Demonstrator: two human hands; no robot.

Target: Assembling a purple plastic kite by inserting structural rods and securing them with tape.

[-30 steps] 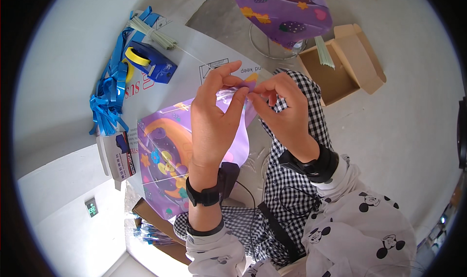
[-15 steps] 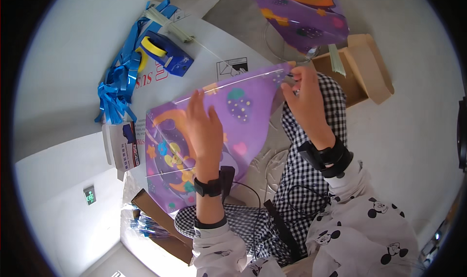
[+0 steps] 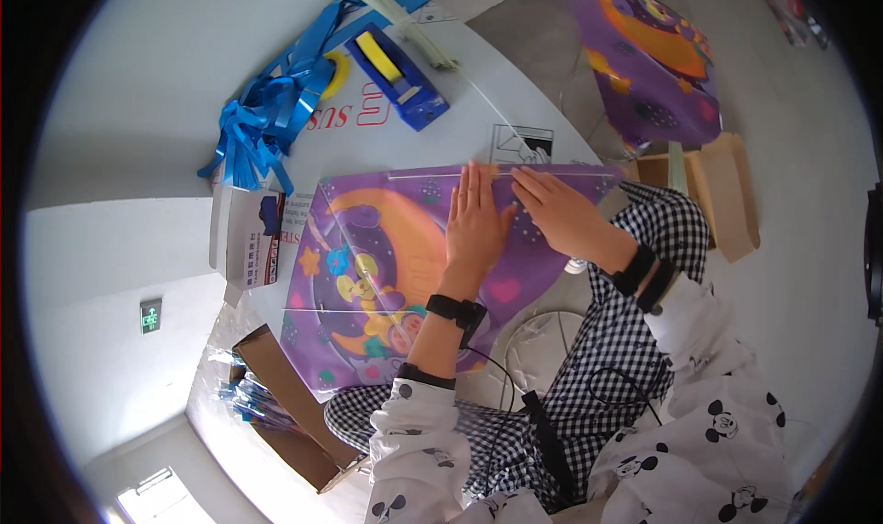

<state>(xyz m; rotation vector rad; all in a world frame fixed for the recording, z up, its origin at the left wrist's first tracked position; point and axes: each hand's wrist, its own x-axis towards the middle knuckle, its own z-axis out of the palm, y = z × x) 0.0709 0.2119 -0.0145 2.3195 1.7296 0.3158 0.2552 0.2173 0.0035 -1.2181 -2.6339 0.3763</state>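
Note:
A purple printed kite, with an orange moon and cartoon figures, lies spread on a white printed board and reaches down over my lap. A thin white rod runs along its far edge. Another rod crosses its lower left part. Both hands rest on that far edge, close together. My left hand lies flat with its fingers stretched over the rod. My right hand is laid flat just right of it, fingers extended. Neither hand grips anything visible.
Beyond the kite stand a blue tape dispenser, blue ribbons and a bundle of pale rods. Another purple kite lies at the far right, near an open cardboard box. A box of wrapped items is at left.
My left hand has slid right and forward along the kite's far edge. My right hand has let go of the corner and flattened beside it. The view has shifted.

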